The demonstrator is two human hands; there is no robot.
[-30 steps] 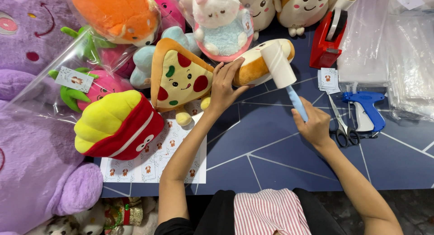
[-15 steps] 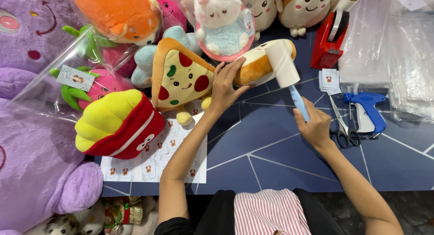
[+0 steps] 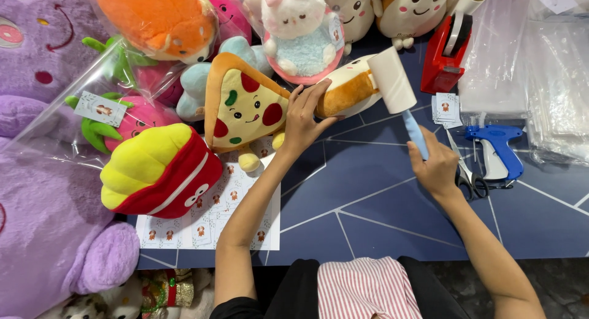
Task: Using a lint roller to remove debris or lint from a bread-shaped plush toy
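My right hand (image 3: 437,165) grips the blue handle of a lint roller (image 3: 394,81), whose white roll lies against a brown and white toast-shaped plush (image 3: 348,89). My left hand (image 3: 305,118) presses on the left end of that plush, holding it on the blue table (image 3: 368,196). A pizza-slice plush (image 3: 242,107) lies just left of my left hand.
A fries-shaped plush (image 3: 161,169) lies on a sheet of stickers (image 3: 208,224). Bagged plush toys crowd the back and left, with a big purple one (image 3: 43,221). At the right are a red tape dispenser (image 3: 448,55), scissors (image 3: 467,175), a blue tagging gun (image 3: 498,150) and clear bags (image 3: 527,67).
The lint roller's roll has shifted slightly along the toast plush; both hands have stayed almost in place.
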